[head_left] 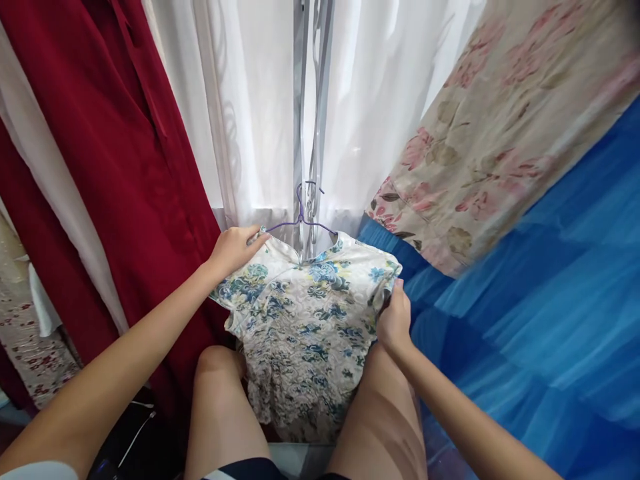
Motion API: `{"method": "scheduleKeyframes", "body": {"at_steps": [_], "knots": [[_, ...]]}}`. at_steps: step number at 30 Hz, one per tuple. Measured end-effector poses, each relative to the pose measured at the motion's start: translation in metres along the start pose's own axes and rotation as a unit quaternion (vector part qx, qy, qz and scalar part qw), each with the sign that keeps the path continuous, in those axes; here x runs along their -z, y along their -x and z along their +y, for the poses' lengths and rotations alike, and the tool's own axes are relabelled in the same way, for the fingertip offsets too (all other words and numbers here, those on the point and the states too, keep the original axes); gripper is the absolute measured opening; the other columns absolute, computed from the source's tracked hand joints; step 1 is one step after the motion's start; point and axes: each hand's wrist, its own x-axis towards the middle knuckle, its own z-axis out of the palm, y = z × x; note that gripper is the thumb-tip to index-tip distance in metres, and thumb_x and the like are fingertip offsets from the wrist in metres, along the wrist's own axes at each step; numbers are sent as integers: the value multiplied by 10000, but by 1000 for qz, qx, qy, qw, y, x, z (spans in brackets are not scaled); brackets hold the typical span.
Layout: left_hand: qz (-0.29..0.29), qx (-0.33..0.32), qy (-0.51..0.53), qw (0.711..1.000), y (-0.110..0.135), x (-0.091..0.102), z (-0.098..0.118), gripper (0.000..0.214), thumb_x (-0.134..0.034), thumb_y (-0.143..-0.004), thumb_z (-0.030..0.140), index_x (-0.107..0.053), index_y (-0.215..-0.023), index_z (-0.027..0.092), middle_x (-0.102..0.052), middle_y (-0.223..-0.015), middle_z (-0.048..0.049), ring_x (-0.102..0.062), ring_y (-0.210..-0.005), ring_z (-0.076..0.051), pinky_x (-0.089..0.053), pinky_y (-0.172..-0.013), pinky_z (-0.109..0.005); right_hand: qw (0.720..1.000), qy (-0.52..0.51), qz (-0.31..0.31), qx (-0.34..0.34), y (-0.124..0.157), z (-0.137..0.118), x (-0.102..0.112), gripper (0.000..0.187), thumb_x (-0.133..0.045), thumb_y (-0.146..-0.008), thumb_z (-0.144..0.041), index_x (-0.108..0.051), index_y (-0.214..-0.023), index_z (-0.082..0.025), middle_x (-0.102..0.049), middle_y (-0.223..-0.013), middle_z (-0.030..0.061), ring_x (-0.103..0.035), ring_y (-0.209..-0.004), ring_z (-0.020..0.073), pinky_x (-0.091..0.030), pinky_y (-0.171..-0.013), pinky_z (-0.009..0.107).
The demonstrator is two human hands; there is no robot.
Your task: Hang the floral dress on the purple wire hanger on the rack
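A short-sleeved white blouse with blue and green flowers hangs over my lap on a thin purple hanger. The hanger's hook points up, and its arms run into the blouse's neckline. My left hand grips the shoulder of the blouse on the left, close to the neck opening. On the other side, my right hand is closed on the sleeve edge, its thumb upward. The lower part of the blouse lies between my knees, its fabric crinkled.
White curtains hang ahead, parted by a grey metal upright. Dark red cloth drapes down the left. To the right hang a beige floral cloth and blue ruffled fabric. A white cable runs at lower left.
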Motion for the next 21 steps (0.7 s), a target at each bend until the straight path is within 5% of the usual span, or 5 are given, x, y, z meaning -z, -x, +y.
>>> {"method": "scheduleKeyframes", "body": {"at_steps": [5, 11, 13, 16, 21], "knots": [[28, 10, 27, 999, -27, 4, 8, 323, -452, -952, 434, -556, -757, 198, -502, -627, -8, -458, -583, -166, -233, -563, -264, 998, -15, 0, 63, -37, -29, -19, 424, -610, -852, -579, -588, -696, -185, -511, -661, -36, -457, -617, 119, -358, -594, 239], [68, 85, 101, 989, -22, -8, -14, 216, -601, -829, 292, -483, -674, 200, -422, -574, 9, -386, -564, -154, -191, -571, -276, 972, 43, -183, 140, -22, -85, -48, 418, -525, -961, -471, -491, -643, -201, -424, -623, -43, -379, -556, 110, -325, -534, 237], [79, 124, 220, 964, -4, -21, -21, 323, -618, -837, 384, -454, -632, 197, -428, -563, 12, -397, -565, -145, -230, -564, -263, 909, 72, -370, 177, 13, -103, -46, 378, -530, -978, -407, -529, -665, -194, -475, -641, -34, -446, -582, 111, -382, -561, 230], [87, 180, 317, 927, 23, -41, -20, 512, -434, -922, 591, -393, -583, 210, -413, -522, 10, -380, -501, -131, -277, -514, -258, 735, 64, -647, 193, 52, -117, -40, 189, -589, -959, -351, -680, -962, -186, -668, -955, 48, -636, -900, 170, -502, -836, 283], [50, 196, 585, 786, 41, -46, 21, 646, -491, -868, 677, -295, -465, 211, -374, -503, 1, -405, -494, -117, -380, -521, -260, 765, 202, -548, 272, 44, -91, -40, 549, -644, -909, -333, -480, -1428, -260, -546, -1387, 127, -514, -1290, 277, -418, -1089, 460]]}}
